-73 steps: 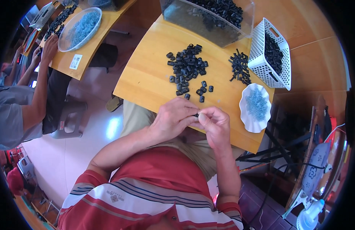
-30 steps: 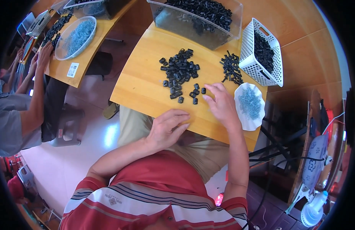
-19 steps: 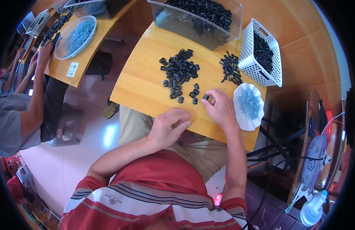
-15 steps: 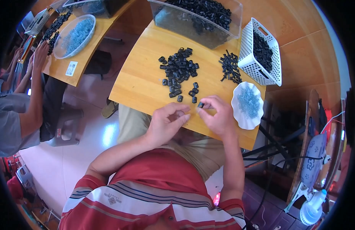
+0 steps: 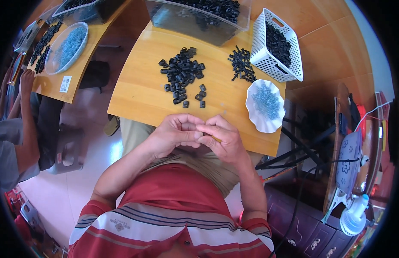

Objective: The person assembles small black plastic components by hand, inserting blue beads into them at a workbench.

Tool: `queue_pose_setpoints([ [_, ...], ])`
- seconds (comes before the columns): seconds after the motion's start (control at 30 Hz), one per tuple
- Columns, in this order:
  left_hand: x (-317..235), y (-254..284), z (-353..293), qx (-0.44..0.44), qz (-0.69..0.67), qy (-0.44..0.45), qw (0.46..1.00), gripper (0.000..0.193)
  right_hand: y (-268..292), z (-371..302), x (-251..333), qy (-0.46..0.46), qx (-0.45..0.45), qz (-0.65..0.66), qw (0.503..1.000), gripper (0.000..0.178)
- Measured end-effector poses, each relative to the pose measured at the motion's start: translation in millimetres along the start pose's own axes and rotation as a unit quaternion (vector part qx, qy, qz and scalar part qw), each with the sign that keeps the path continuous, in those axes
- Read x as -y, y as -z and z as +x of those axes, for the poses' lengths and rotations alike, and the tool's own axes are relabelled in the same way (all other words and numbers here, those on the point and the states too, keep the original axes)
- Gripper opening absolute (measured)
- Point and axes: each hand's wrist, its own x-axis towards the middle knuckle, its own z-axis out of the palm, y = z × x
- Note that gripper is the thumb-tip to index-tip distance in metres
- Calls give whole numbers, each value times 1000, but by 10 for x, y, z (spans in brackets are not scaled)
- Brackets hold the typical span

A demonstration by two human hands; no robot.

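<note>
My left hand (image 5: 173,134) and my right hand (image 5: 224,136) meet at the table's near edge, fingertips pinched together. Whatever sits between them is covered by the fingers. Beyond them lies a heap of small black plastic pieces (image 5: 182,72), with several loose ones (image 5: 201,95) nearer the hands. Thin black pins with wider heads (image 5: 242,64) form another heap on the right. A white wavy-rimmed dish (image 5: 254,117) right of my right hand holds a mass of tiny clear bluish bits (image 5: 266,101), too fine to make out singly.
A clear bin (image 5: 204,30) of black parts stands at the far edge. Next to it is a white perforated basket (image 5: 263,56) with black parts. Another person's arm (image 5: 27,107) is at the left table, near a round tub (image 5: 57,69). A small fan (image 5: 353,217) is lower right.
My right hand, which showed a small black piece in its pinch, has moved left against my left hand; the piece is now hidden. The whole view has shifted slightly.
</note>
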Motion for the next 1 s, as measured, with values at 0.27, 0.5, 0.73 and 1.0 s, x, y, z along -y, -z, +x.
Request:
queue_pose_setpoints([
  [0.27,89,2,-27,-23,15,-14,1000,19,476,-192,-156,-96,-137,-155,974,18],
  [0.5,153,-44,45,-23,29,-54,998,12,1133,-231,-518,-262,-133,-382,876,31],
  [0.73,180,-33,55,-25,61,-73,995,11,1131,-175,-728,-230,-98,-416,875,28],
  [1.0,188,-29,82,-27,71,-68,995,11,1143,-204,-764,-204,-102,-378,897,14],
])
